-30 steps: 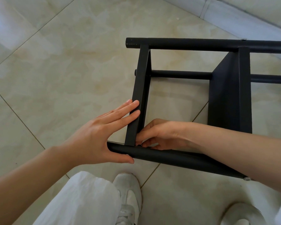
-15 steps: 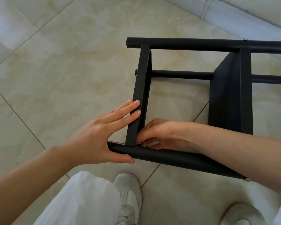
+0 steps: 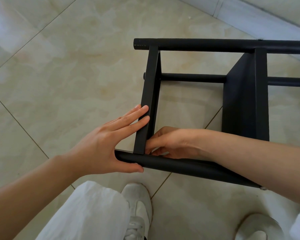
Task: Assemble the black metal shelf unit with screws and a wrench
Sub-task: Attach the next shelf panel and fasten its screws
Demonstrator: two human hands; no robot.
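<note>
The black metal shelf unit (image 3: 244, 101) lies on its side on the tiled floor, with round posts and flat shelf panels. My left hand (image 3: 107, 146) presses flat against the end shelf panel (image 3: 149, 94), fingers straight, thumb under the near post (image 3: 189, 166). My right hand (image 3: 170, 144) reaches inside the frame at the joint of that panel and the near post, its fingertips curled together there. Whatever they pinch is hidden. No wrench shows.
A pale tiled floor (image 3: 68, 75) spreads to the left and beyond. A wall base (image 3: 260, 18) runs along the top right. My white trouser leg (image 3: 87, 215) and white shoes (image 3: 139, 205) are just below the frame.
</note>
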